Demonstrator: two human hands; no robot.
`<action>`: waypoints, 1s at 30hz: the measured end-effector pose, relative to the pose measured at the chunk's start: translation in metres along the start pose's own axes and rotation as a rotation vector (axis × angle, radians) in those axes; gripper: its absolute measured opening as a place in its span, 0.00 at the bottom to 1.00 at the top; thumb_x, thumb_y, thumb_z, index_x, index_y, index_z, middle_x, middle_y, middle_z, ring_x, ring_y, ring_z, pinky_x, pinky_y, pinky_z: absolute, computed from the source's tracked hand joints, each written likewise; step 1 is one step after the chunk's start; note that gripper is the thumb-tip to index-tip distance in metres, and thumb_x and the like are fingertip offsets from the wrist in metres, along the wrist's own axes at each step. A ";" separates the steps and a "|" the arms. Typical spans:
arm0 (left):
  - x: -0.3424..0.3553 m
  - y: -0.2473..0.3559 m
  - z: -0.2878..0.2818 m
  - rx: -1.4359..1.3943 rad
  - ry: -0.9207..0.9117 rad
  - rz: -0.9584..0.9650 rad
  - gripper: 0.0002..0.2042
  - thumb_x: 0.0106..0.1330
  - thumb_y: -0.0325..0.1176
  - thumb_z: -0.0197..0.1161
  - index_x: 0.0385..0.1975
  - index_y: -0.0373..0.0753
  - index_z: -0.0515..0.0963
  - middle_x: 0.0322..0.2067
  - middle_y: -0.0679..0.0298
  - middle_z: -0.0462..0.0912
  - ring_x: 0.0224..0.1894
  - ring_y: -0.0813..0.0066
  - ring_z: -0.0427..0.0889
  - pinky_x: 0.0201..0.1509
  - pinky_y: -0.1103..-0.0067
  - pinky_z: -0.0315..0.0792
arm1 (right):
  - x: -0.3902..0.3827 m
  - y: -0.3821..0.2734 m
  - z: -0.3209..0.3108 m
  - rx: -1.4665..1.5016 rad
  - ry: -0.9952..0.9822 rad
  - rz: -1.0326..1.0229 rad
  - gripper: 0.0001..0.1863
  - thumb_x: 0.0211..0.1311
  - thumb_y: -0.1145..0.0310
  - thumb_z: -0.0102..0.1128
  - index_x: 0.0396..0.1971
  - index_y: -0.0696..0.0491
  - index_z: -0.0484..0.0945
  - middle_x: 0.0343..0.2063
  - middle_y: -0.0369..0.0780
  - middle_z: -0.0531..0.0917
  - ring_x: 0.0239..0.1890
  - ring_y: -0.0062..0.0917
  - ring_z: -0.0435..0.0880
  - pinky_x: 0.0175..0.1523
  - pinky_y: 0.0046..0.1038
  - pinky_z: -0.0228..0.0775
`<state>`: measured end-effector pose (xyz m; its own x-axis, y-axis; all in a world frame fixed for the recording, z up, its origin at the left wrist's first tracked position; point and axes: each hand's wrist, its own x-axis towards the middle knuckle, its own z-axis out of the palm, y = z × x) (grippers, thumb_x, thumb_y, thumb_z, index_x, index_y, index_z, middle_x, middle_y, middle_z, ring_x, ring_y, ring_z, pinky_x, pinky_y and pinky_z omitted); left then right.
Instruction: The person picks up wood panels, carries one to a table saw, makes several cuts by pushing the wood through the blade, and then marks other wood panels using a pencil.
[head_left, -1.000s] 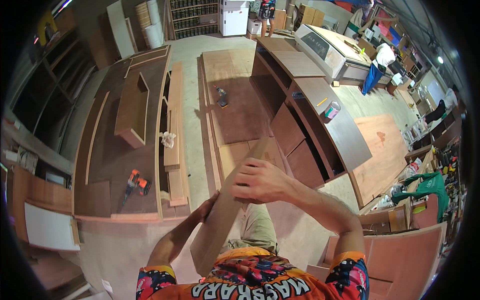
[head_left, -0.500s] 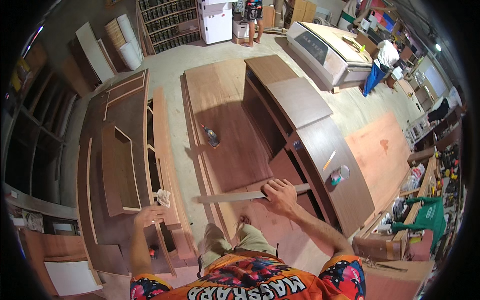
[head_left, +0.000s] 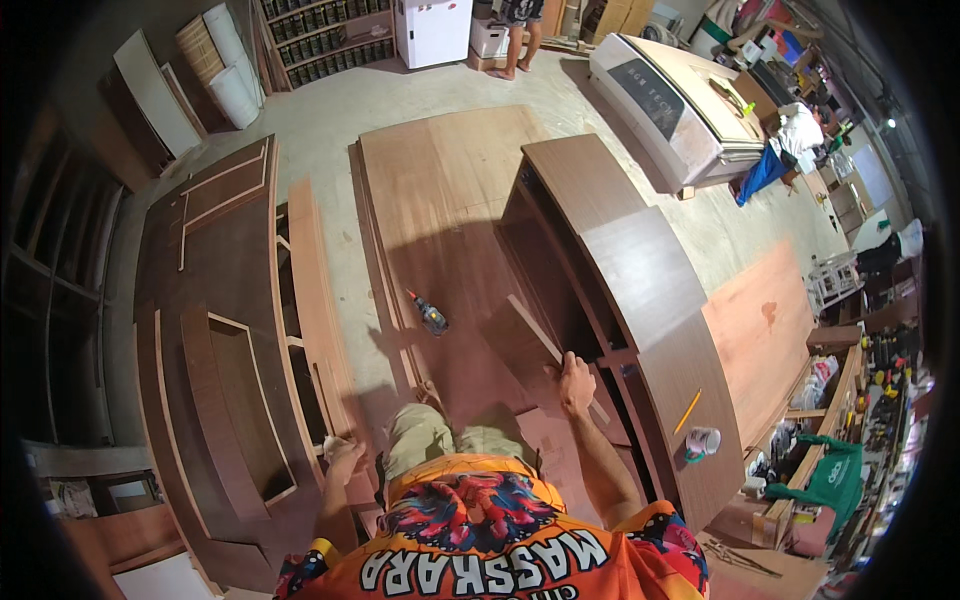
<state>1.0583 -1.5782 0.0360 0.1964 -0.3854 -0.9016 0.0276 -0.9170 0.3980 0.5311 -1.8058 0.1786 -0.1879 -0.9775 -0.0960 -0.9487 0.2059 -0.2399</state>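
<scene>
My right hand (head_left: 577, 385) grips the pale edge of a brown board (head_left: 518, 335), angled beside the open cabinet (head_left: 585, 155) on my right. My left hand (head_left: 346, 460) is closed on a crumpled pale rag (head_left: 333, 446) beside the long planks (head_left: 310, 240) at my left. A cordless drill (head_left: 430, 315) lies on the plywood sheets (head_left: 450, 150) ahead of me. A yellow pencil (head_left: 686, 410) and a paint can (head_left: 703, 443) with teal on it stand or lie on the cabinet top.
A dark panel with battens (head_left: 225, 300) lies at left. A large machine (head_left: 680, 110) stands back right, a co-worker (head_left: 795, 135) bent beside it. Another person's legs (head_left: 515, 50) show at the back. A cluttered bench (head_left: 850, 420) runs along the right, near a plywood sheet (head_left: 755, 330).
My right hand has moved rightward with the board, which is now angled along the cabinet front. My left hand has left the board and taken hold of the crumpled rag on the left.
</scene>
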 end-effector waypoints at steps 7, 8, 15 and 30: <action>-0.005 0.214 -0.010 -0.015 0.117 0.275 0.16 0.73 0.33 0.65 0.56 0.36 0.82 0.40 0.60 0.88 0.38 0.74 0.87 0.41 0.80 0.80 | 0.103 -0.018 0.032 -0.021 0.051 0.159 0.22 0.65 0.48 0.67 0.42 0.50 0.72 0.38 0.44 0.81 0.45 0.46 0.84 0.43 0.49 0.76; 0.004 0.229 -0.004 -0.006 0.140 0.277 0.15 0.73 0.33 0.64 0.56 0.36 0.82 0.39 0.60 0.88 0.38 0.75 0.86 0.40 0.81 0.80 | 0.120 -0.015 0.047 -0.011 0.017 0.190 0.22 0.65 0.48 0.67 0.42 0.50 0.72 0.38 0.44 0.81 0.45 0.46 0.84 0.43 0.50 0.76; 0.068 0.292 0.072 0.167 0.234 0.021 0.27 0.74 0.47 0.63 0.65 0.35 0.74 0.51 0.55 0.85 0.46 0.68 0.87 0.49 0.73 0.80 | 0.272 -0.007 0.161 0.032 -0.193 0.349 0.22 0.67 0.45 0.63 0.48 0.48 0.75 0.45 0.47 0.84 0.49 0.48 0.85 0.45 0.49 0.78; 0.177 0.283 0.181 0.761 0.258 0.090 0.33 0.60 0.49 0.70 0.64 0.43 0.73 0.63 0.48 0.73 0.62 0.43 0.75 0.65 0.53 0.71 | 0.485 0.009 0.313 0.022 -0.084 0.155 0.30 0.66 0.43 0.64 0.54 0.53 0.76 0.48 0.54 0.82 0.51 0.56 0.82 0.53 0.54 0.73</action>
<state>0.9236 -1.9249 -0.0412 0.3887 -0.5106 -0.7670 -0.6556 -0.7382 0.1591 0.5108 -2.2638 -0.1721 -0.3086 -0.9269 -0.2137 -0.9041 0.3556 -0.2369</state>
